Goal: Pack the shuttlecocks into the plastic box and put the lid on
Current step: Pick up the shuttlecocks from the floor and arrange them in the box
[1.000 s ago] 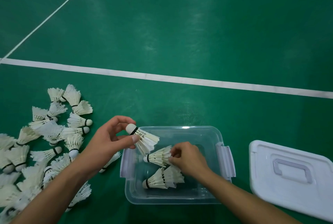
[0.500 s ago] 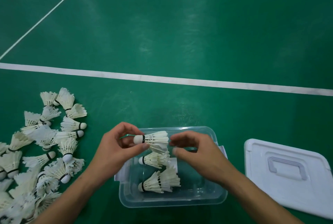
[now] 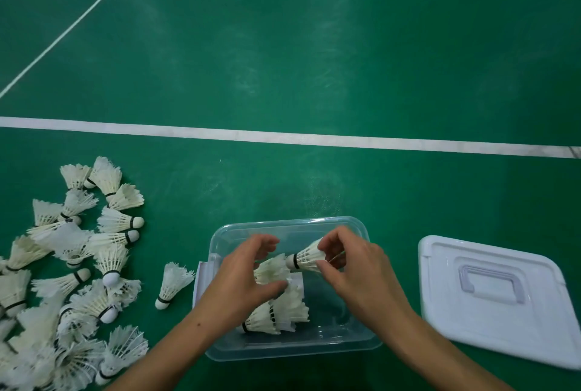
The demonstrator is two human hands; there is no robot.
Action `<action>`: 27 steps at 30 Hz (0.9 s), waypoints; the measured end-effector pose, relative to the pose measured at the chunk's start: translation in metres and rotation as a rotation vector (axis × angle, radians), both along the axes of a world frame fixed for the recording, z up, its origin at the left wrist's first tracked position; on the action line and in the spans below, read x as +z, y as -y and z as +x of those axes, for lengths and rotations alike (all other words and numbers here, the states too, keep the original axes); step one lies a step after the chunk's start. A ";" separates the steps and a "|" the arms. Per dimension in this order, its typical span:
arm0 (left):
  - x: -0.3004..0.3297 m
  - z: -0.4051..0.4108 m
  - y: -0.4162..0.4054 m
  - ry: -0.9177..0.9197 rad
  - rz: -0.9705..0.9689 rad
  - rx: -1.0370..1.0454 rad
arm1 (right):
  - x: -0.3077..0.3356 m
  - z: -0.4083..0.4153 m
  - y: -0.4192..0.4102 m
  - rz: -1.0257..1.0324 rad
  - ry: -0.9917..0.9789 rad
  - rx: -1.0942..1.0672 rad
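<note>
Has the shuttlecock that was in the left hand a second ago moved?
Yes. The shuttlecock has passed to the right hand, shifting rightward over the plastic box, toward the side where the lid lies.

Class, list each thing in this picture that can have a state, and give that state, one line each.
plastic box: open, partly filled
lid: off, flat on floor
right hand: pinching a shuttlecock
left hand: open, over box
loose shuttlecocks: heaped on floor
</note>
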State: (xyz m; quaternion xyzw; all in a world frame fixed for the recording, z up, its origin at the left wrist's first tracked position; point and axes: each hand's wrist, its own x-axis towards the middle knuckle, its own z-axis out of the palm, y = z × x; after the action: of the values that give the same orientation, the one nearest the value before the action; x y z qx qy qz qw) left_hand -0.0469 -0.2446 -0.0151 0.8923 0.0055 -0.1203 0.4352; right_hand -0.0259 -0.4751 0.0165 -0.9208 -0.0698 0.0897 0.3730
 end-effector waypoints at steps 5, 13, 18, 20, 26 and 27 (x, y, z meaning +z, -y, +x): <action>-0.023 0.008 0.015 -0.075 0.217 -0.065 | -0.013 -0.002 -0.008 -0.178 0.086 0.030; -0.038 0.013 0.025 -0.031 0.568 -0.111 | -0.040 0.002 -0.025 -0.205 -0.030 0.071; -0.042 0.013 0.022 -0.026 0.535 -0.111 | -0.057 0.005 -0.030 -0.042 -0.220 0.021; -0.044 0.013 0.022 -0.029 0.524 -0.112 | -0.060 0.006 -0.035 -0.003 -0.288 0.013; -0.044 0.013 0.024 -0.035 0.539 -0.117 | -0.065 0.013 -0.049 0.029 -0.404 0.027; -0.043 0.012 0.024 -0.038 0.541 -0.120 | -0.064 0.013 -0.050 0.034 -0.407 0.036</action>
State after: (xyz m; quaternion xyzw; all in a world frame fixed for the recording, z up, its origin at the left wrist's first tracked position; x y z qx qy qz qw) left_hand -0.0348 -0.2688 -0.0580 0.9723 -0.0072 -0.1566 0.1731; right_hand -0.0130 -0.4253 -0.0480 -0.8759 -0.0109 0.2793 0.3932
